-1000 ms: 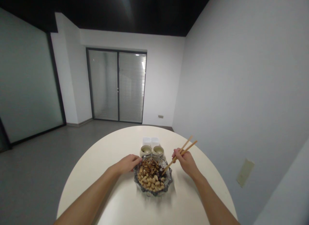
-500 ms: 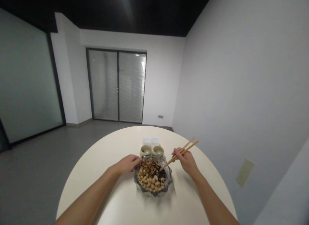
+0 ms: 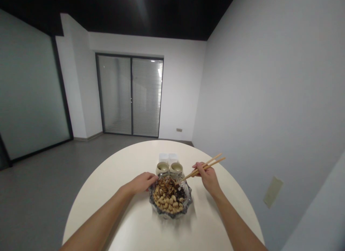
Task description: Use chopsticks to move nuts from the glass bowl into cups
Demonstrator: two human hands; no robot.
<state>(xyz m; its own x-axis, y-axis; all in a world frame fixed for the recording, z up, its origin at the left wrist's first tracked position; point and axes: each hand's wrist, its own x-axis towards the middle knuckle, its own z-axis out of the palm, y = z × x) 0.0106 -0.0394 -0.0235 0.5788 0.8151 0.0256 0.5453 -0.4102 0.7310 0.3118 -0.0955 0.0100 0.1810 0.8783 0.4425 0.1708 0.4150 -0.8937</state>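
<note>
Round off-white table (image 3: 129, 222) with a smooth matte top, plain white walls and grey floor behind it. Right in front of me sits one clear glass bowl (image 3: 170, 215) with a wavy scalloped rim. It's filled with two kinds of snack: dark striped seeds (image 3: 168, 188) on the far side, pale rounded nuts (image 3: 168, 205) on the near side. My left hand (image 3: 142, 182) rests against the bowl's left rim, fingers loosely curled, though I can't tell if it's really gripping. My right hand (image 3: 207, 177) is clenched around two thin tan wooden chopsticks (image 3: 206, 165), tips angled down at the bowl's far right edge. Just behind the bowl stand two small round glazed cups (image 3: 162, 168) side by side, and behind those, two little white boxes (image 3: 164, 157).
</note>
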